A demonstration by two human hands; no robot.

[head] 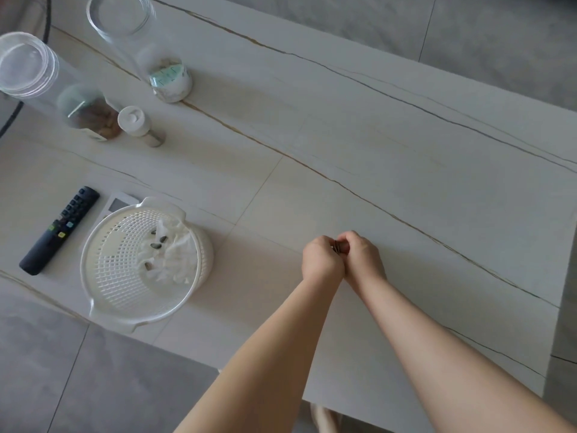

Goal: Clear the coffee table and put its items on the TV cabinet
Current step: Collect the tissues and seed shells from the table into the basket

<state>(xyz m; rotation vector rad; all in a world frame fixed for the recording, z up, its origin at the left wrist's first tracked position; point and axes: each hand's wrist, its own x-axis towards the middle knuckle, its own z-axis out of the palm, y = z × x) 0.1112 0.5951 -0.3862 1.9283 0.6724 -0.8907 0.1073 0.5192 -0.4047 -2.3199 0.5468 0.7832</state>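
Over the white marble coffee table [390,145], my left hand [321,257] and my right hand [362,254] are pressed together, both closed around a small dark object [337,246]; too little of it shows to name it. To the left stands a white plastic basket [125,285] with crumpled tissue [175,254] and seed shells inside. A black remote [59,229] lies beside it, and a white remote [117,203] is partly hidden behind the basket. Two tall clear jars [37,82] [140,42] and a small white-capped bottle [137,123] stand at the far left.
Grey tiled floor [93,376] shows beyond the table's near-left edge and at the top right. A dark curved rim [46,23] crosses the upper left corner. The table's right edge drops off near the frame's right side.
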